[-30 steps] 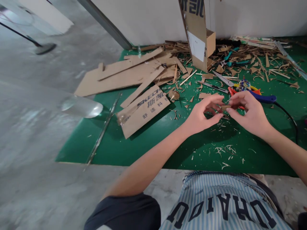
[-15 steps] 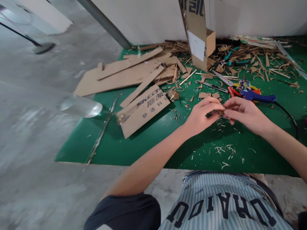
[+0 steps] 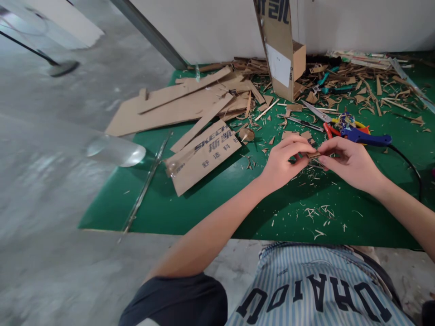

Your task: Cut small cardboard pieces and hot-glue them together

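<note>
A small brown piece of cardboard (image 3: 313, 155) is pinched between the fingertips of both hands, above the green tabletop (image 3: 244, 208). My left hand (image 3: 287, 158) grips its left end, and my right hand (image 3: 350, 163) closes on its right end. The fingers cover much of the piece. Just behind the hands lie small cardboard scraps (image 3: 288, 135), a utility knife (image 3: 304, 123), scissors (image 3: 316, 111) and a blue glue gun (image 3: 369, 136) with a black cord.
A tall cardboard piece (image 3: 280, 59) stands upright near the wall. Flat cardboard sheets (image 3: 163, 108) and a printed piece (image 3: 207, 156) lie to the left, beside a clear plastic bottle (image 3: 117, 151). Teal-handled pliers (image 3: 328, 81) rest among cardboard offcuts at the back. Pale shavings (image 3: 319, 213) litter the front.
My fingers have shifted slightly around the small cardboard piece, so more of it shows between the hands. The other things on the table stay where they were.
</note>
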A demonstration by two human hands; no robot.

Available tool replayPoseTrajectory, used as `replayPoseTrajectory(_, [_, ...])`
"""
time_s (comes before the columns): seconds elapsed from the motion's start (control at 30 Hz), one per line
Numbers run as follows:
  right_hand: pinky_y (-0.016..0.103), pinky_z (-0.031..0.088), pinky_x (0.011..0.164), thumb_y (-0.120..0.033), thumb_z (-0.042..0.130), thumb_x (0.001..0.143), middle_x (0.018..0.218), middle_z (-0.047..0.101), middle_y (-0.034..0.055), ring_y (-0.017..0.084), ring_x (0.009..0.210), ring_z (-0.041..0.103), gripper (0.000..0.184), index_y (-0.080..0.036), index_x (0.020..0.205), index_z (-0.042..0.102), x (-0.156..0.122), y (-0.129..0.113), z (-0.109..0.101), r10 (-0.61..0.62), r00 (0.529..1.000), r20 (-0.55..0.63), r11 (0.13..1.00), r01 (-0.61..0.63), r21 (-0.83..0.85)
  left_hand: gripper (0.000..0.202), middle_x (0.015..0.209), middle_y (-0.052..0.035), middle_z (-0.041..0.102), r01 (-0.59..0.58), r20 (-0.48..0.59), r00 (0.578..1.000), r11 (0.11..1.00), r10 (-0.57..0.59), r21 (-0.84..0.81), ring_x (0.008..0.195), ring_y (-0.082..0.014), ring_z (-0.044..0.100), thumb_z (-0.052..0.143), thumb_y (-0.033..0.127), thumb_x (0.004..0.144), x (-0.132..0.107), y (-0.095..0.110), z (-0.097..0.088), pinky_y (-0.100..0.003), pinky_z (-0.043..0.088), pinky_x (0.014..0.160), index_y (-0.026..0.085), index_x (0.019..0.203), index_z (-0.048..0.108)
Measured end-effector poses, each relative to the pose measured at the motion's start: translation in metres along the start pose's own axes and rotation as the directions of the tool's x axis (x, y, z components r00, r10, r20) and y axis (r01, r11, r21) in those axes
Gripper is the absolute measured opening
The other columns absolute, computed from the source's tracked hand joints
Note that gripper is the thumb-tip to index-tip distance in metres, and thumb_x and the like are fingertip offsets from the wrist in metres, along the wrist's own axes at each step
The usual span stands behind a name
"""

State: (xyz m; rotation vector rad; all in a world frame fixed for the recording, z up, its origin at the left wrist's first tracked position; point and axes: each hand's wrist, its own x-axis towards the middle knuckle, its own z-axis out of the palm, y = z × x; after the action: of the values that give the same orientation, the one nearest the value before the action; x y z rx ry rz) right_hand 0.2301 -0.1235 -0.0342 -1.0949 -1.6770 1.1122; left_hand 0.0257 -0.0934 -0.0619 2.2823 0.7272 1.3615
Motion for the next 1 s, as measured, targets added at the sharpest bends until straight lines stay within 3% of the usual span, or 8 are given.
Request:
replayPoseTrajectory(0.13, [0.032, 0.064, 0.074, -0.023, 0.070, 0.085, 0.091, 0.073, 0.0032, 0.016, 0.081, 0.071, 0.009, -0.022, 0.094, 0.069, 0.0000, -0.0021, 0.0000, -0.031, 0.999, -0.027, 1.000, 0.031, -0.002, 0.021, 0.104, -0.0036, 0.069, -0.009, 0.008, 1.000, 1.000, 0.009, -0.009, 0.088, -0.0117, 0.069, 0.068, 0.010, 0.087, -0.0001, -0.0006, -0.0002, -0.021, 0.059, 0.064, 0.023, 0.103, 0.069])
replayPoseTrajectory(0.27, [0.035, 0.065, 0.077, -0.027, 0.073, 0.084, 0.102, 0.075, 0.0055, 0.019, 0.090, 0.073, 0.024, -0.022, 0.107, 0.070, -0.0008, -0.0005, -0.0001, -0.002, 1.000, -0.019, 1.000, 0.002, -0.001, 0.019, 0.103, -0.0027, 0.072, -0.063, -0.006, 0.998, 0.997, 0.063, 0.051, 0.086, -0.0120, 0.070, 0.069, 0.013, 0.089, 0.0007, -0.0016, -0.0013, -0.026, 0.059, 0.070, 0.025, 0.103, 0.071])
replayPoseTrajectory(0.5, [0.033, 0.065, 0.074, -0.024, 0.071, 0.085, 0.093, 0.076, 0.0037, 0.016, 0.077, 0.072, 0.014, -0.022, 0.099, 0.074, -0.0010, -0.0022, 0.0006, 0.002, 1.000, -0.016, 1.000, -0.002, -0.016, 0.018, 0.100, -0.0031, 0.073, -0.123, -0.038, 0.991, 0.990, 0.126, 0.075, 0.088, -0.0126, 0.071, 0.070, 0.011, 0.089, 0.0014, -0.0014, -0.0012, -0.027, 0.059, 0.075, 0.024, 0.102, 0.071])
replayPoseTrajectory(0.73, [0.035, 0.065, 0.071, -0.026, 0.075, 0.080, 0.091, 0.075, 0.0044, 0.017, 0.076, 0.072, 0.018, -0.020, 0.097, 0.072, 0.0002, 0.0006, -0.0001, -0.002, 0.998, -0.063, 1.000, 0.003, 0.011, 0.022, 0.104, -0.0053, 0.072, 0.003, 0.002, 1.000, 1.000, -0.003, -0.017, 0.072, -0.0086, 0.068, 0.074, 0.026, 0.089, 0.0000, -0.0007, -0.0020, -0.022, 0.058, 0.061, 0.021, 0.111, 0.069])
replayPoseTrajectory(1.0, [0.034, 0.065, 0.076, -0.023, 0.072, 0.082, 0.095, 0.075, 0.0046, 0.017, 0.083, 0.072, 0.015, -0.021, 0.097, 0.072, -0.0003, 0.0007, -0.0013, -0.065, 0.995, -0.074, 0.997, 0.062, -0.048, 0.018, 0.098, -0.0042, 0.073, 0.027, -0.007, 1.000, 0.999, -0.027, -0.043, 0.070, -0.0083, 0.067, 0.073, 0.027, 0.090, 0.0012, -0.0003, -0.0023, -0.022, 0.058, 0.060, 0.021, 0.107, 0.071])
